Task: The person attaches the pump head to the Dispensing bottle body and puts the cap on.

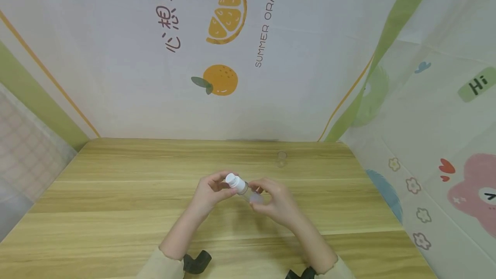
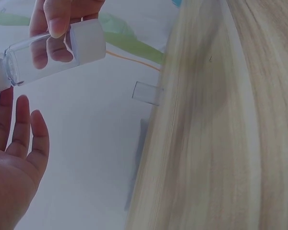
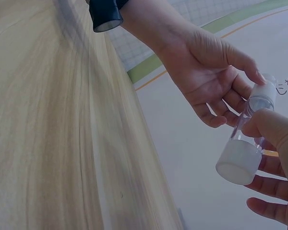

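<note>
Tilted between both hands above the table is a small clear bottle (image 2: 43,62) with a white top (image 1: 234,180) and a white base (image 3: 238,163). My left hand (image 1: 206,193) pinches the white top between thumb and fingers. In the right wrist view, its other fingers lie loosely curled beside the bottle. My right hand (image 1: 280,203) grips the clear body near the base, thumb on one side and fingers on the other. A clear cup-shaped cap (image 1: 281,159) stands apart on the table, beyond the right hand.
The wood-grain table (image 1: 116,201) reaches back to a white printed curtain (image 1: 290,98). Another patterned curtain (image 1: 426,128) hangs along the right side. Black wrist mounts (image 1: 197,262) sit at both sleeves.
</note>
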A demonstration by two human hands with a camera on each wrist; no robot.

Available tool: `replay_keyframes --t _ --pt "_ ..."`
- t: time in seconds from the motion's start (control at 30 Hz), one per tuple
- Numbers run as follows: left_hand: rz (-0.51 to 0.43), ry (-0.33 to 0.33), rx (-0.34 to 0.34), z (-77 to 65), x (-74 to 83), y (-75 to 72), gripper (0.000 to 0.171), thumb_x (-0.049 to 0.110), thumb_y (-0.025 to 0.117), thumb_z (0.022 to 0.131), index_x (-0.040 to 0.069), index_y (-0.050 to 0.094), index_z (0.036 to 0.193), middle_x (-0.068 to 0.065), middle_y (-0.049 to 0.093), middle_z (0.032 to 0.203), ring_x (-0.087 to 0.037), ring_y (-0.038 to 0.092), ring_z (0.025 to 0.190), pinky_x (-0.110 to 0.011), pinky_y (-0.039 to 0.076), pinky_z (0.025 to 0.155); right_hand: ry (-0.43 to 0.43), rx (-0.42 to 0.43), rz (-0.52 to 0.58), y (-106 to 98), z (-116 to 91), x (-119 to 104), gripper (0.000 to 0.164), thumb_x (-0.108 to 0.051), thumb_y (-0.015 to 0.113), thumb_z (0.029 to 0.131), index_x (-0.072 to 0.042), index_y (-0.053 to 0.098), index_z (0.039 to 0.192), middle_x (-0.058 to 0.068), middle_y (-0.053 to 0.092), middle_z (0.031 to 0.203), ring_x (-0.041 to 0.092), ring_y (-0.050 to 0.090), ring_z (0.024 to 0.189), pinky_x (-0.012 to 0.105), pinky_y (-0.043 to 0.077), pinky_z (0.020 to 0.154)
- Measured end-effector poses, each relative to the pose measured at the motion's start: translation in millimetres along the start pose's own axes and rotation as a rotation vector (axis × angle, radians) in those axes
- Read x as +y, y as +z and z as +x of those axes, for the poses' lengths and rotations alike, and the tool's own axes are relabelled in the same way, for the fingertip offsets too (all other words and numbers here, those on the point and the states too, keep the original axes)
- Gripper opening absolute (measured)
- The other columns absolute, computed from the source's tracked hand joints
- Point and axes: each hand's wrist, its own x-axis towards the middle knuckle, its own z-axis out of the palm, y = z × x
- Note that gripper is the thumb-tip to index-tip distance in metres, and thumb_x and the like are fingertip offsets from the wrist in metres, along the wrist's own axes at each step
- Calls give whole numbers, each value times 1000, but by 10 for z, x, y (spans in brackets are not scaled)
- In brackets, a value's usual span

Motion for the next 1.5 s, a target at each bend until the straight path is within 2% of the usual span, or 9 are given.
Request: replay_keyframes --t 0.17,0.37,0.67,0.87,1.03,1.2,1.5 --pt "-8 5 -33 -6 4 -10 34 3 71 83 -4 61 115 -9 63 116 -27 60 100 -41 50 86 7 -2 0 0 -3 3 40 -8 80 74 -10 66 111 -2 67 101 11 61 87 38 54 71" --pt "-6 11 -69 -17 16 -21 38 5 70 85 -7 58 119 -18 59 122 -28 59 104 -46 48 89 6 -3 -4 -6 -6 -3 40 -8 80 74 -12 66 111 -4 66 102 12 62 87 37 54 71" --pt "-5 32 -104 -13 10 -34 43 5 68 87 -11 53 123 -12 60 124 -29 58 104 -46 47 90 2 0 -1 -7 -7 0 40 -8 80 73 -10 66 111 -4 66 102 12 61 87 38 54 70" --pt "-9 41 -102 -14 10 -29 44 4 68 86 -10 52 125 -17 58 126 -29 56 103 -44 48 88 2 -2 -4 -8 -3 -3 41 -8 80 73 -10 65 112 -4 66 103 12 61 87 37 54 71" --pt "19 38 -71 -12 2 -20 44 3 70 85 -4 54 125 -16 58 124 -32 55 99 -42 50 84 -6 1 -10 -12 -1 -6 41 -8 81 73 -9 65 111 -3 66 103 11 61 87 34 54 72" --pt "36 -10 -3 0 -11 -6 45 3 74 81 0 58 123 -8 61 121 -31 57 96 -39 52 81 1 -4 -8 -12 -3 -11 41 -8 80 73 -9 65 112 -3 66 103 12 61 87 33 54 71" --pt "13 -35 46 7 -19 7 43 3 77 79 0 60 119 -10 61 117 -30 59 94 -37 53 80 0 -10 7 -17 -3 -15 41 -7 80 74 -9 65 113 -3 66 102 11 61 88 33 54 72"
